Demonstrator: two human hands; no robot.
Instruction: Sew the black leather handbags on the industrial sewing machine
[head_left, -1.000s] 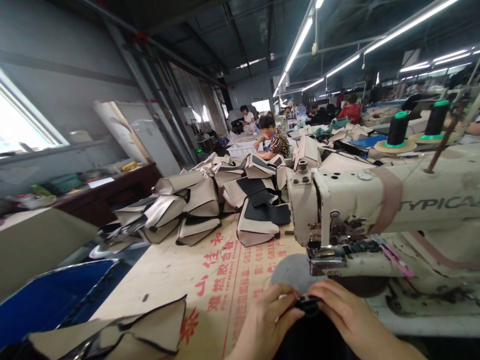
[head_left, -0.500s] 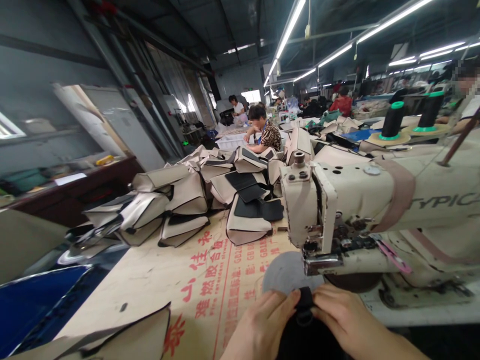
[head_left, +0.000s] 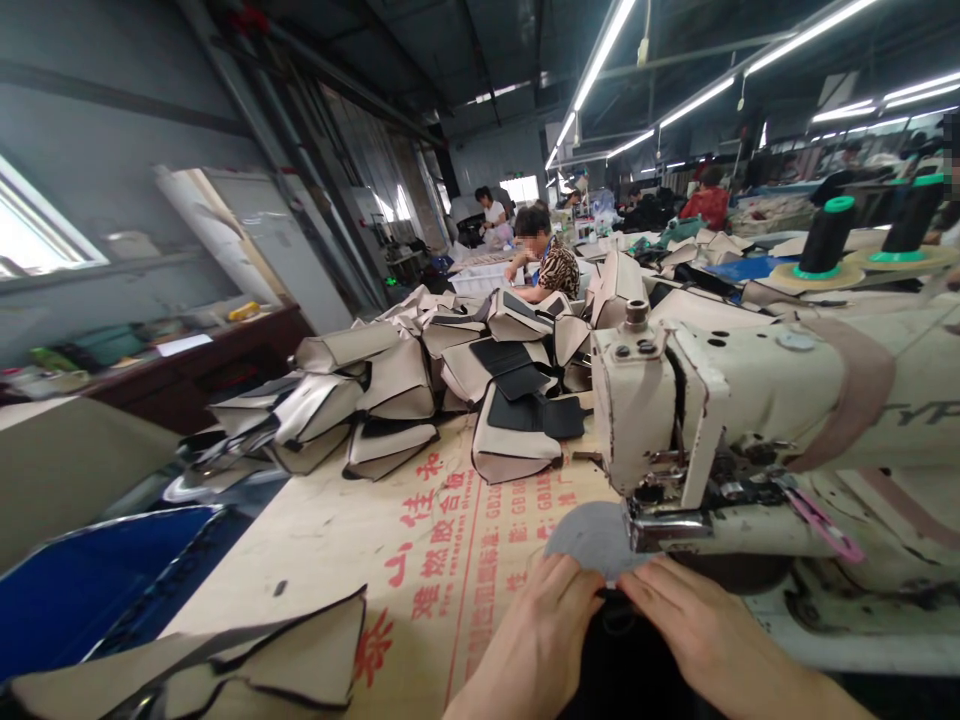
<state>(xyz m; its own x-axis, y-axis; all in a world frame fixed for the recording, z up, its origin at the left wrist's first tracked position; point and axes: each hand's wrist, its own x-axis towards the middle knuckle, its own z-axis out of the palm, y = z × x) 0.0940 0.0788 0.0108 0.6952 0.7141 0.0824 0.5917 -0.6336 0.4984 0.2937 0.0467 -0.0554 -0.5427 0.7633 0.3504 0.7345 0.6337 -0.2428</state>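
My left hand [head_left: 541, 640] and my right hand [head_left: 701, 635] lie side by side at the bottom edge, fingers pressed down on a black fabric piece [head_left: 622, 660] between them. The fingertips of both hands meet just in front of the presser foot [head_left: 660, 525] of a cream sewing machine [head_left: 757, 400]. A grey round plate [head_left: 589, 535] lies on the table right beyond my left fingers. Most of the black piece is hidden under my hands and below the frame.
Beige and black sewn covers [head_left: 405, 390] are heaped across the cardboard-covered table [head_left: 420, 560]. Another beige piece [head_left: 247, 680] lies at bottom left beside a blue bin [head_left: 82, 590]. Two black thread cones [head_left: 825, 235] stand behind the machine. Other people [head_left: 544, 265] work farther back.
The view has swung slightly, shifting the machine to the right. My hands have pushed the black piece a little farther toward the presser foot, and less of it shows between my fingers.
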